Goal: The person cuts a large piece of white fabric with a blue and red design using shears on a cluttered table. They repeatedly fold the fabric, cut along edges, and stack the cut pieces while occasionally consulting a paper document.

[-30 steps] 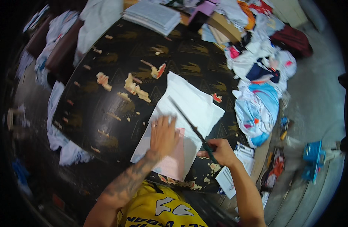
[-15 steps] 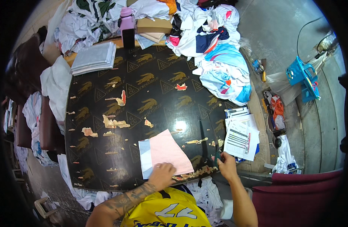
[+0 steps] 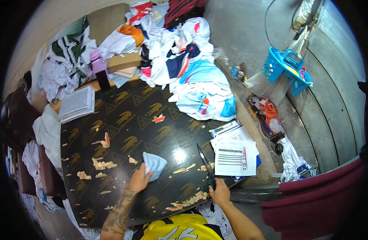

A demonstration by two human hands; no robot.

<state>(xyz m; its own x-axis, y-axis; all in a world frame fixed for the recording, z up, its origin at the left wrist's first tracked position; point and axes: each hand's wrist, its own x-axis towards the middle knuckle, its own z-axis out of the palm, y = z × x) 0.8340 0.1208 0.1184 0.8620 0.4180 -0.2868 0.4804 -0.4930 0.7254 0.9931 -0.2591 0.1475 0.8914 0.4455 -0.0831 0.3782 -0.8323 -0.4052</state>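
A folded piece of pale blue fabric is in my left hand, pinched at its near left edge and raised a little over or resting on the dark tabletop; I cannot tell which. My right hand grips the dark green handles of a pair of scissors at the table's near right. Their long blades point away from me and look slightly parted. Beside the blades lies a stack of printed papers.
Heaped garments cover the far right of the table. At the far left stand folded white cloths, a pink bottle and a cardboard box. A blue plastic basket hangs at the right. The tabletop surface is chipped.
My left hand has picked up the fabric piece from the table, and its pink side no longer shows. The scissors have come forward into plain view in my right hand. My view has turned.
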